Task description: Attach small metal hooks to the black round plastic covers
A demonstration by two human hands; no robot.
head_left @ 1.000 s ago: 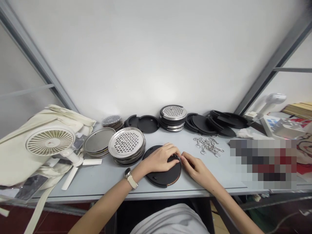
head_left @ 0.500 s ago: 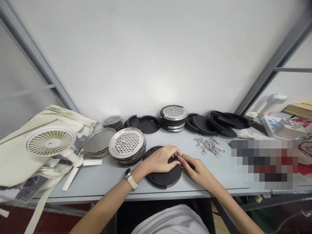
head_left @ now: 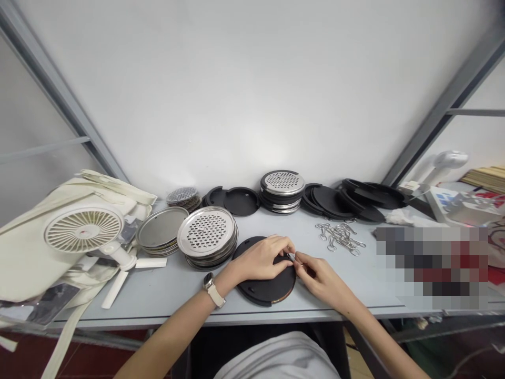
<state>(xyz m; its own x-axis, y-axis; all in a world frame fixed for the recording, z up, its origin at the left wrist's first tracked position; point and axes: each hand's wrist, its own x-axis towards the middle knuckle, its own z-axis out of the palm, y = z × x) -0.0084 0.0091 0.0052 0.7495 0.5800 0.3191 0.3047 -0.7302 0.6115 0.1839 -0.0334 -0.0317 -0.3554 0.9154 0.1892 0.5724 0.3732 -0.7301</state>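
A black round plastic disc (head_left: 258, 288) lies on the table in front of me, a coppery strip showing at its lower right rim. My left hand (head_left: 272, 257) rests across it, thumb and fingers closed at its right edge. Close against those fingertips, my right hand (head_left: 317, 271) pinches a small metal wire clip (head_left: 292, 256), mostly hidden by the fingers. To the right is a loose pile of similar wire clips (head_left: 340, 237) with looped ends. Left of the disc stands a stack of round metal grater plates (head_left: 207, 231).
Plain metal discs (head_left: 161, 226) are stacked at left, beside a white fan (head_left: 84, 231) on cream fabric. Black discs (head_left: 241, 201) and a stack of disc-and-grater pieces (head_left: 282, 189) line the wall. More black discs (head_left: 333, 201) lie further right. A blurred-out patch covers the table's right side.
The fingers of both hands have shifted slightly at the disc's right edge, and the clip's ring shows less than before. The disc stays in place.
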